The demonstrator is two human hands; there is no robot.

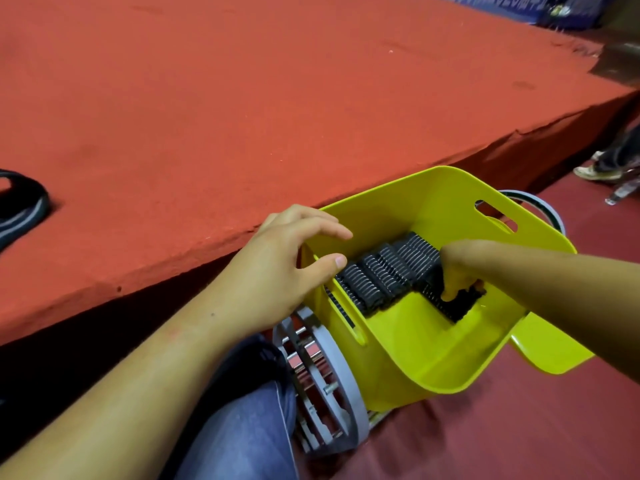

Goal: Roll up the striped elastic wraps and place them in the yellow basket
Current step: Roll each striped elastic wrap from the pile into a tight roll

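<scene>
Head view. The yellow basket (433, 358) sits at lower right of centre, tilted with its opening toward the camera. It rests on a grey spoked wheel frame (332, 386) standing on the dark red floor (519, 438).

A row of rolled wraps (381, 275), dark with light stripes, lies side by side along the basket's far inner wall.

The right hand (457, 268) reaches in from the right edge of the frame, down into the basket. Its fingers (453, 289) are curled and grip one more wrap roll (450, 308), which lies at the right end of the row, against the basket bottom.

The left hand (273, 268) is at the basket's left rim. Its fingers (322, 230) are relaxed, slightly spread and hold nothing; the thumb lies just beside the rim. Contact with the rim cannot be confirmed.

An orange-red carpeted platform (242, 98) fills the upper half of the frame. A black and grey strap (20, 206) lies on it at the left edge. A knee in blue jeans (242, 427) is at bottom centre, just beside the wheel frame. A shoe (595, 173) of another person stands on the floor at the right edge.
</scene>
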